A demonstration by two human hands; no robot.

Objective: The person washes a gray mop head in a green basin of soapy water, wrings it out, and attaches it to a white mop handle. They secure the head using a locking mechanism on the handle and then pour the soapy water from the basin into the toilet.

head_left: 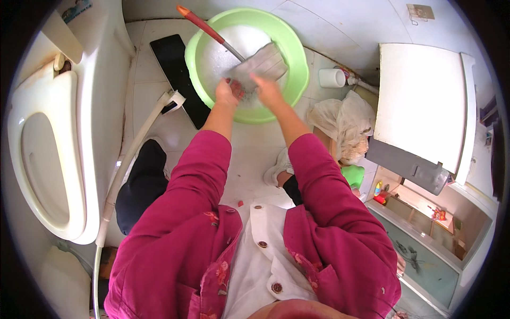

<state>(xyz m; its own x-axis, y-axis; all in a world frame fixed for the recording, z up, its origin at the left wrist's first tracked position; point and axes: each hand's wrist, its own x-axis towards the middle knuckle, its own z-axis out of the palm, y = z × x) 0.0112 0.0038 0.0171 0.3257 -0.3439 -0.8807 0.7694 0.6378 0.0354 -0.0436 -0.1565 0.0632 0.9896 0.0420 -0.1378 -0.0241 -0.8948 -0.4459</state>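
Observation:
A light green basin (302, 74) stands on the floor, holding white suds and cloudy water. Across it lies a tool with a red-orange handle (204, 26), a thin metal shaft and a wide, flat, ridged grey head (264, 63). The handle sticks out over the far left rim. My left hand (227, 93) is closed on a small reddish thing (237, 89), perhaps a scrubber, under the near edge of the head. At that same edge, my right hand (269, 91) grips the grey head, thumb pointing up; its other fingers are mostly hidden.
Left of the basin lies a long black panel (180, 80), beside a pale hose with a white end (172, 101). A toilet (79, 159) takes up the left side. At right are a white cup (332, 78), a crumpled plastic bag (342, 119) and a white cabinet (419, 101).

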